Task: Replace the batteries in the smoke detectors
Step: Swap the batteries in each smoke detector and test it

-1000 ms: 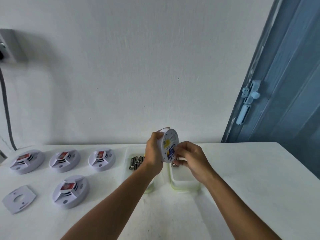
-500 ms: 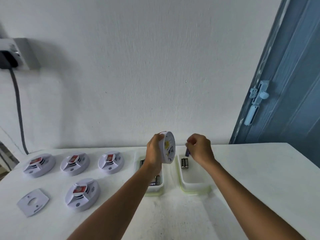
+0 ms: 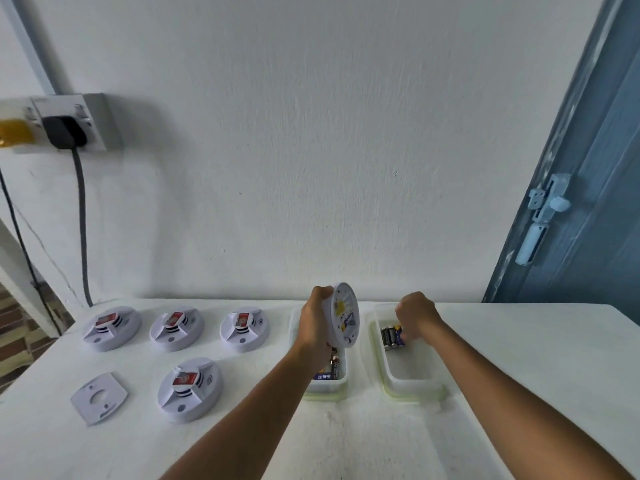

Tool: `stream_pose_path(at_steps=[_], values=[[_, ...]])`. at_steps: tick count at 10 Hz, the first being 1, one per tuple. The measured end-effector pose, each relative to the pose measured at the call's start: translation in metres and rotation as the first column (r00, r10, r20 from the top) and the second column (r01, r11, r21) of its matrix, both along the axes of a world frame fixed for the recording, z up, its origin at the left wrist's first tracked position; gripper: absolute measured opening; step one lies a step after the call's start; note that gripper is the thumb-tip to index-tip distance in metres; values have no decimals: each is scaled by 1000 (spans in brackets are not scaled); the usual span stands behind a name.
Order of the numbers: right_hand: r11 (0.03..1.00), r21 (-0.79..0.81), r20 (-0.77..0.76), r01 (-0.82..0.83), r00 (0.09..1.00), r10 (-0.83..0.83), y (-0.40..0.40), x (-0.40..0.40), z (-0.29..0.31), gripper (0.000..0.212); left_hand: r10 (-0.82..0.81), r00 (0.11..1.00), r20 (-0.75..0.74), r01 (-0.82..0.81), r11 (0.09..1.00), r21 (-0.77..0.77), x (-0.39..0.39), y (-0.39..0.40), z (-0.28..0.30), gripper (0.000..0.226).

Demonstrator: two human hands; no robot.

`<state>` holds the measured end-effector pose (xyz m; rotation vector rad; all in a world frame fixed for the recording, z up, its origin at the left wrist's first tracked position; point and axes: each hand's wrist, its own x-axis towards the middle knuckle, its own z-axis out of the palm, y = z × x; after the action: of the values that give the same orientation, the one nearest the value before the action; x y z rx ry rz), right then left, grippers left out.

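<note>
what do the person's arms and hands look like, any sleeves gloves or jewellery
Both forearms are bare right to the bottom edge of the picture, with no sleeve showing. The left hand and the right hand are ungloved. No watch, bracelet or ring is visible on either wrist or on the fingers that show.

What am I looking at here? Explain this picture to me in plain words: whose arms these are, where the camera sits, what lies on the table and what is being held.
No machine here: a person wears a camera on the head, looking down at both bare arms. The left hand grips a round white smoke detector, held on edge. The right hand reaches into the right tray, at the batteries lying there; whether it holds one cannot be told. The left tray also holds batteries. On the white table lie four more detectors and a flat mounting plate. Behind are a wall socket and a blue door.
</note>
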<state>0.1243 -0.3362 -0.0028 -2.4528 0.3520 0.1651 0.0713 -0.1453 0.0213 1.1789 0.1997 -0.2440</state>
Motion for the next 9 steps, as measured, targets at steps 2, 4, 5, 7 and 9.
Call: stream_pose_path(at_steps=[2,4,5,7,9], values=[[846,503,287,-179,957,32,17,-34,31,13,-18,999,-30,14,992,-125,5,-4,0,41],[857,392,381,-334,907,179,38,-62,31,23,-17,999,-33,13,992,-125,10,-18,0,47],[871,376,438,-316,889,134,39,-65,28,22,-33,999,-15,31,993,-114,11,-20,-1,44],[892,334,528,-304,845,90,52,-69,23,30,35,999,-35,-36,999,-25,16,-26,4,35],[878,223,658,-424,730,186,51,-72,15,27,63,992,-107,-80,985,-155,24,-19,7,31]])
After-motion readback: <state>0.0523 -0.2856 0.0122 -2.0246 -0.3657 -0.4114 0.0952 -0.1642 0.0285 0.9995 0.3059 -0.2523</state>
